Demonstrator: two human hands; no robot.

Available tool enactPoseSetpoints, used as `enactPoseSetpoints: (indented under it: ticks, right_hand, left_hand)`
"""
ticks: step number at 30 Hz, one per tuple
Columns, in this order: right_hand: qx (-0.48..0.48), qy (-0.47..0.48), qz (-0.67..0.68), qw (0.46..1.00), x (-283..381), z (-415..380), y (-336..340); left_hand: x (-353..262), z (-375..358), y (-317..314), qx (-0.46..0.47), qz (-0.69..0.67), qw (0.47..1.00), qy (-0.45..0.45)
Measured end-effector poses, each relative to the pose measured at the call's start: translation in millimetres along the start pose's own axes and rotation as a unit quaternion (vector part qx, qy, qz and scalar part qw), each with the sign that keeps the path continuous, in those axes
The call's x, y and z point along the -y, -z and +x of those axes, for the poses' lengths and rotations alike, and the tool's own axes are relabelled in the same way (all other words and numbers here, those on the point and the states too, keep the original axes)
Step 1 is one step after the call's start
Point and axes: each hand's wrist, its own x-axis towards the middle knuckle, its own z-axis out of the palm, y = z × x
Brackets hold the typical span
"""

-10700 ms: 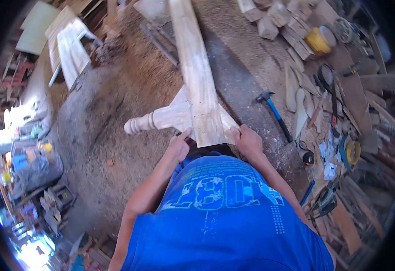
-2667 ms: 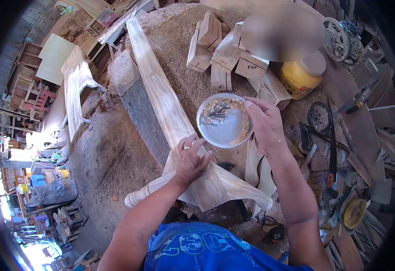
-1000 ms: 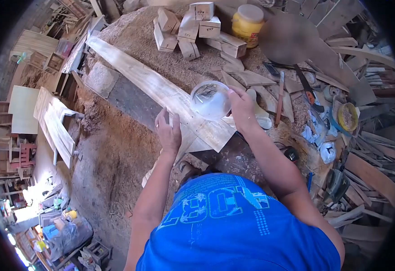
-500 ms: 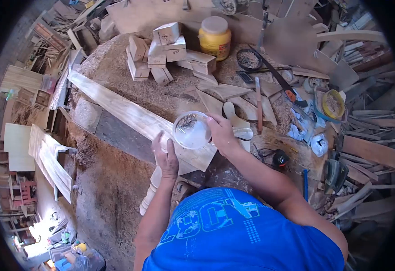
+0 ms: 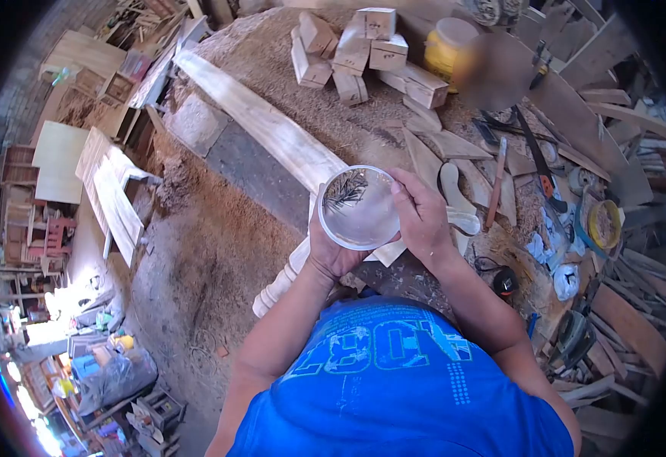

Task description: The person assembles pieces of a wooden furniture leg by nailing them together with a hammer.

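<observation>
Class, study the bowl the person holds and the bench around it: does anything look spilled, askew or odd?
Yes. The nails lie heaped against one side of the clear bowl, held by the left hand and right hand, so it seems tilted. Sawdust covers the bench beside the long plank.

Blue shirt (image 5: 394, 381) – large "087" (seen upside-down); nothing else legible
</observation>
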Motion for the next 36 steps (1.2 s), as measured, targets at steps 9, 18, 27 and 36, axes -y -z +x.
enactPoseSetpoints:
  ticks: [9, 18, 27, 36]
  right_hand:
    - [0.011, 0.157, -0.208, 0.965, 4, 3, -7]
    - [0.099, 0.304, -0.383, 0.867, 32, -2, -28]
    - [0.125, 0.286, -0.355, 0.882, 42, -6, -11]
    - [0.187, 0.244, -0.28, 0.909, 38, -17, -36]
  left_hand:
    - [-9, -21, -8, -0.038, -0.021, 0.998, -0.039]
    - [-6, -28, -1, -0.038, -0.01, 0.998, -0.046]
    - [-9, -35, 3, -0.033, -0.056, 0.994, -0.083]
    - [0, -33, 11, -0.036, 0.003, 0.996, -0.081]
